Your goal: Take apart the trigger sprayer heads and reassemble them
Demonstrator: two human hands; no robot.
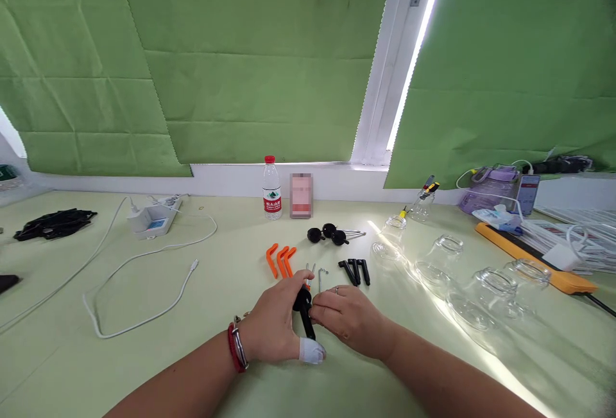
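Note:
My left hand [282,322], its thumb tip wrapped in white tape, is closed around a black handled piece [304,315] with a rounded upper part. My right hand [349,318] is closed too, its fingertips pressed against the right side of that piece; what lies under them is hidden. Just beyond my fingers are thin metal rods [321,278]. Three orange bent pieces [283,260] lie ahead of my left hand. To the right rest three black bent pieces [355,271]. Farther back are three black round-headed pieces with metal shafts [339,236].
A red-capped water bottle [272,193] stands by the wall beside a pink upright object [301,196]. Several clear glasses [440,261] occupy the right side. A white cable [139,255] and a power strip [156,219] lie left; an orange-edged strip [534,261] lies far right.

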